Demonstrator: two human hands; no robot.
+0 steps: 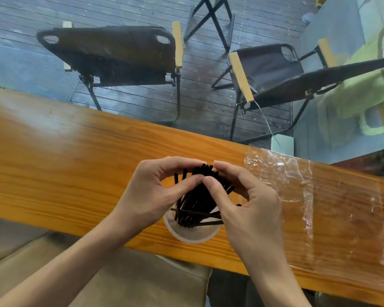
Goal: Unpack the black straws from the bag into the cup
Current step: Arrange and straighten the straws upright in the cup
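A bundle of black straws stands in a white cup near the front edge of the orange wooden table. My left hand curls round the upper ends of the straws from the left. From the right, my right hand curls round the same ends, thumbs and fingertips meeting over the bundle. A few straws lean apart or lie across the cup's mouth. The clear plastic bag lies flat on the table to the right, with no straws visible in it.
Two black folding chairs with wooden armrests stand on the dark decking beyond the table. A tan cushioned seat lies below the table's near edge. A small pale box sits just behind the table's far edge.
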